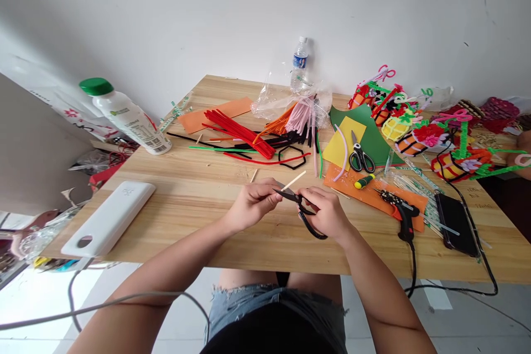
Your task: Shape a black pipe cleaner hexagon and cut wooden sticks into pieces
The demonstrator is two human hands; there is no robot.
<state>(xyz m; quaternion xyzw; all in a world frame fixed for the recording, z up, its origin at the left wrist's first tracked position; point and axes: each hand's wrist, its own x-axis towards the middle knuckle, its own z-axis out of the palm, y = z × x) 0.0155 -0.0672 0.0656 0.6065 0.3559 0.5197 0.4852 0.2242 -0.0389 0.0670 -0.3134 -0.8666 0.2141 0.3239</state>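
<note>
My left hand [258,202] is closed, pinching a short pale wooden stick [295,180] that slants up to the right. In my right hand [327,210] is a pair of black-handled scissors [307,223], fingers wrapped through the handles. The scissor blades point left and meet the stick close to my left fingertips; I cannot tell whether they cut into it. Just beyond my hands, another short wooden stick [253,175] lies on the wooden table [199,210]. A black pipe cleaner bent into a hexagon [292,164] rests behind them.
Red pipe cleaners [240,131] and pink ones [302,116] lie at the back. A second pair of scissors [360,158], a screwdriver [365,181], a glue gun [404,213] and a phone [456,224] are right. A power bank [110,218] and white bottle [130,119] stand left.
</note>
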